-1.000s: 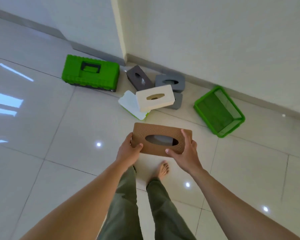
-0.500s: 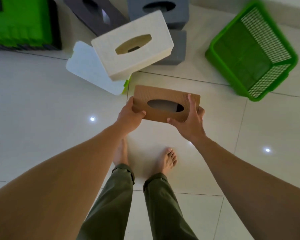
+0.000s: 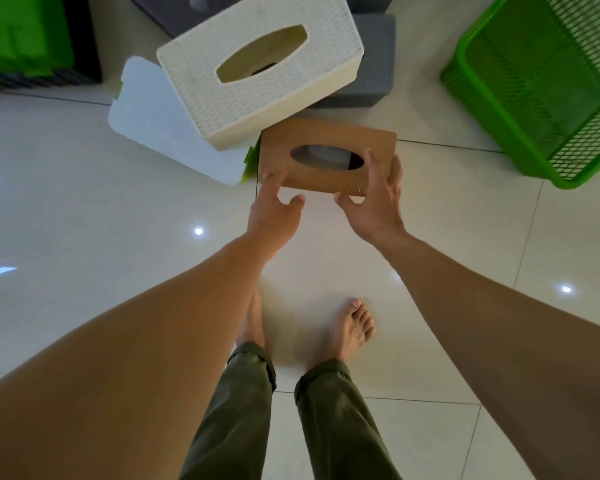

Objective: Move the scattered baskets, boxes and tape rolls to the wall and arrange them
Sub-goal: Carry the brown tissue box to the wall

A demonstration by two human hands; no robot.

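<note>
A brown tissue box (image 3: 326, 157) with an oval slot sits low over the floor, against the front of a white tissue box (image 3: 257, 74). My right hand (image 3: 374, 199) grips its right end, with fingers over the top and side and the thumb at the near edge. My left hand (image 3: 274, 209) touches the box's near left corner with straight fingers, thumb apart from it. I cannot tell whether the brown box rests on the tiles.
The white box leans on a flat white lidded container (image 3: 167, 123) and a grey box (image 3: 371, 64). A dark grey box (image 3: 174, 12) lies behind. A green mesh basket (image 3: 541, 81) stands right, a green toolbox (image 3: 21, 36) left. My bare feet (image 3: 354, 327) are below.
I have bent closer and lowered the brown box forward, up against the white box. My left hand has loosened from a grip to a fingertip touch.
</note>
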